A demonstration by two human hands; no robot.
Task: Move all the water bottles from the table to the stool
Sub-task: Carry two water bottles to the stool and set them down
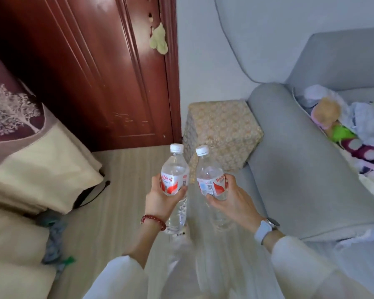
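Head view: two water bottles in hand, centre frame, both off the surface and short of the stool (221, 130) just above them. Left hand (160, 197) grip wraps the left bottle (175, 171) at its label; right hand (233, 197) grip wraps the right bottle (211, 175) the same way. Both capped, clear, look nearly full, so fairly heavy, and thin plastic likely flexes if squeezed. Label band is the sensible hold. Stool top is patterned fabric, probably soft: set bottles upright, well in from the edge. Surface not in view.
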